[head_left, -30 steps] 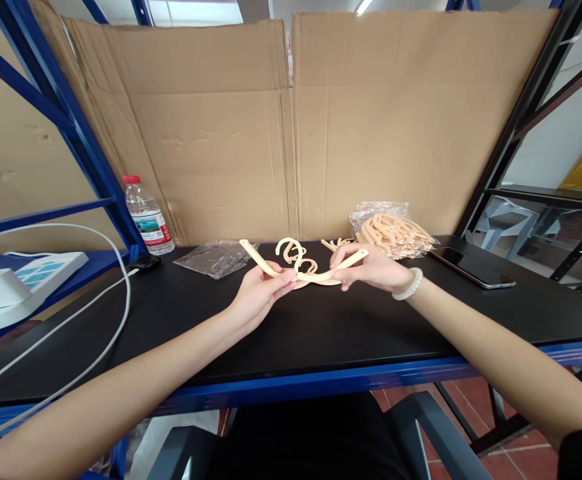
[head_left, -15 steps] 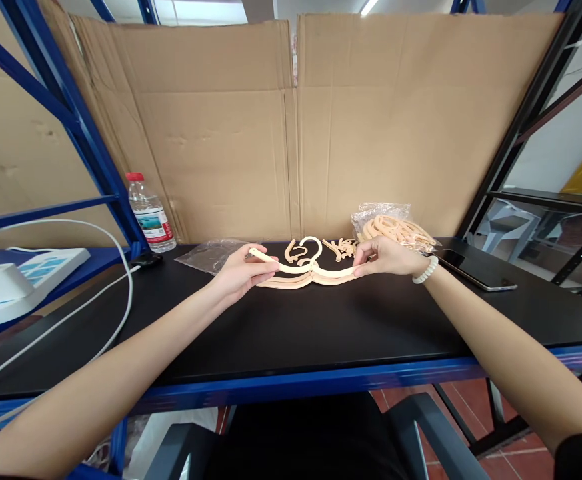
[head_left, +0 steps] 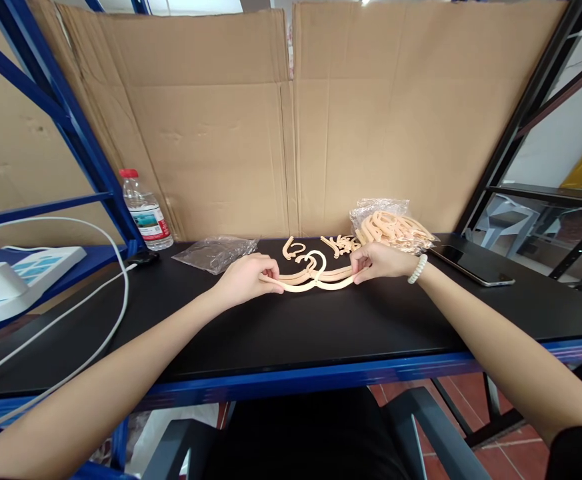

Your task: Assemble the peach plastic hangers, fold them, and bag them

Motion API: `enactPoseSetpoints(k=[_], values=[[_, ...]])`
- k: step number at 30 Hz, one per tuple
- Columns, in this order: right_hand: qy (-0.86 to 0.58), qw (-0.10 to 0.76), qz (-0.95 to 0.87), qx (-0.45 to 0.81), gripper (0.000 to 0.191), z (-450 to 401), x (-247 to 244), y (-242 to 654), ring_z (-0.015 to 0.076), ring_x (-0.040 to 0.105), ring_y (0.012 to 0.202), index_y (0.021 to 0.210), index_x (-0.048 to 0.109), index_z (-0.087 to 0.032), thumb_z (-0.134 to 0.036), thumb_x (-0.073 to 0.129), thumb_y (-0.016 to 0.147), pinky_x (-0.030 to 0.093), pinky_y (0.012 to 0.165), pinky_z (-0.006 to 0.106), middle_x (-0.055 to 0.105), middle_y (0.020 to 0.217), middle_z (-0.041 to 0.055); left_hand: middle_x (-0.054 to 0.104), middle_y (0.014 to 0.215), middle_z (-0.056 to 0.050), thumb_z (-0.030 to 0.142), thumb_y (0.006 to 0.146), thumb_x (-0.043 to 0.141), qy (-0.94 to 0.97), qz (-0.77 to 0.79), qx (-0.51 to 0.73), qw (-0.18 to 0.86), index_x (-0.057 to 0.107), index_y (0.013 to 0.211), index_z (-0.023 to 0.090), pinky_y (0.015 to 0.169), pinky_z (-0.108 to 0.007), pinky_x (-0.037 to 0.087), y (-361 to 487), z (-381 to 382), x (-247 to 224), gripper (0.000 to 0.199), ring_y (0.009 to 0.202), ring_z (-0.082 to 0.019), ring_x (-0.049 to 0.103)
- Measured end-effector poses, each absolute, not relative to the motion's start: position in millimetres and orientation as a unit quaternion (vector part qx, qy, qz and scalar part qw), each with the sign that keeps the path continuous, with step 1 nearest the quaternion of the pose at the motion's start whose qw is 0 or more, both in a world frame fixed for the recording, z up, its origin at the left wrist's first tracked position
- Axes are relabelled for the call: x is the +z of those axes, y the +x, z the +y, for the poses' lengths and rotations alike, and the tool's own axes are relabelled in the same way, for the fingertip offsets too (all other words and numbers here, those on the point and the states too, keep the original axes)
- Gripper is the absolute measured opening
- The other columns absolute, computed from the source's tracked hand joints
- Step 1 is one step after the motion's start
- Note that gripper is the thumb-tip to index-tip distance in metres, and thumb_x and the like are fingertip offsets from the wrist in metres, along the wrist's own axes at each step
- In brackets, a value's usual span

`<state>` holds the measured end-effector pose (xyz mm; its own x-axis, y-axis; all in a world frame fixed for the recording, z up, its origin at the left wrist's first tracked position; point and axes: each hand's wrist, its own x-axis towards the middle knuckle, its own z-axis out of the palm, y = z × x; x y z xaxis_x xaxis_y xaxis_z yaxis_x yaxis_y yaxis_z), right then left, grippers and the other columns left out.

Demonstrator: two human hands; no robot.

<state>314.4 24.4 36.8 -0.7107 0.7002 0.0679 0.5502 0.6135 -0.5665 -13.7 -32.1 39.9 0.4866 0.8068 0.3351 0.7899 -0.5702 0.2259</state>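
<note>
A cream plastic hanger with a round hook is stretched between my two hands, low over the black tabletop. My left hand pinches its left end, fingers closed. At the other end, my right hand, with a beaded bracelet at the wrist, grips the right arm between thumb and fingers. Another hanger of the same colour shows just behind the held one, partly covered by it. Beyond them lie a loose hook piece and several small cream parts.
A plastic bag of cream pieces lies behind my right hand, a phone to its right. Crumpled clear plastic and a water bottle stand at the back left. A white cable crosses the table's left side. Cardboard walls the back.
Both hands have brought the held hanger down and nearer to me. It now lies in front of the other hanger, and its hook has moved down. My left fingers have curled more around its end.
</note>
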Motion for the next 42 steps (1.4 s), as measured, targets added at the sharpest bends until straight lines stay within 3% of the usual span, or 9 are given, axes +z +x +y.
enactPoseSetpoints(k=[6, 16, 25, 34, 42], values=[[-0.336, 0.143, -0.912, 0.188, 0.028, 24, 36, 310, 0.0180, 0.056, 0.070, 0.066, 0.064, -0.017, -0.044, 0.071, 0.068, 0.043, 0.064, 0.029, 0.063, 0.075, 0.0043, 0.061, 0.078, -0.001, 0.036, 0.079, 0.062, 0.876, 0.464, 0.133, -0.012, 0.060, 0.069, 0.021, 0.064, -0.026, 0.037, -13, -35, 39, 0.019, 0.079, -0.018, 0.056], [-0.383, 0.151, -0.901, 0.136, 0.012, 26, 30, 306, 0.0192, 0.059, 0.072, 0.073, 0.066, -0.018, -0.030, 0.067, 0.071, 0.044, 0.064, 0.029, 0.065, 0.075, 0.0038, 0.063, 0.079, 0.000, 0.036, 0.077, 0.060, 0.855, 0.498, 0.138, -0.039, 0.063, 0.072, 0.022, 0.058, -0.025, 0.037, -16, -29, 33, 0.016, 0.075, -0.018, 0.059], [-0.404, 0.151, -0.894, 0.119, 0.035, 28, 28, 304, 0.0194, 0.059, 0.069, 0.104, 0.065, -0.013, -0.027, 0.065, 0.073, 0.044, 0.065, 0.030, 0.062, 0.075, 0.0040, 0.064, 0.085, 0.000, 0.036, 0.079, 0.056, 0.851, 0.498, 0.154, -0.055, 0.063, 0.098, 0.026, 0.063, -0.026, 0.040, -16, -24, 27, 0.022, 0.082, -0.019, 0.059], [-0.389, 0.144, -0.905, 0.098, 0.026, 31, 26, 303, 0.0188, 0.057, 0.073, 0.100, 0.068, -0.013, -0.023, 0.062, 0.077, 0.044, 0.067, 0.029, 0.062, 0.082, 0.0060, 0.064, 0.098, -0.003, 0.029, 0.086, 0.048, 0.855, 0.493, 0.137, -0.089, 0.063, 0.099, 0.023, 0.072, -0.029, 0.046, -16, -20, 23, 0.021, 0.097, -0.022, 0.059], [-0.385, 0.151, -0.909, 0.062, 0.026, 29, 35, 303, 0.0185, 0.058, 0.070, 0.100, 0.069, -0.013, -0.017, 0.064, 0.075, 0.046, 0.065, 0.029, 0.065, 0.084, 0.0069, 0.061, 0.105, -0.005, 0.024, 0.083, 0.053, 0.862, 0.465, 0.171, -0.110, 0.062, 0.099, 0.021, 0.080, -0.032, 0.050, -17, -20, 19, 0.018, 0.102, -0.022, 0.053]])
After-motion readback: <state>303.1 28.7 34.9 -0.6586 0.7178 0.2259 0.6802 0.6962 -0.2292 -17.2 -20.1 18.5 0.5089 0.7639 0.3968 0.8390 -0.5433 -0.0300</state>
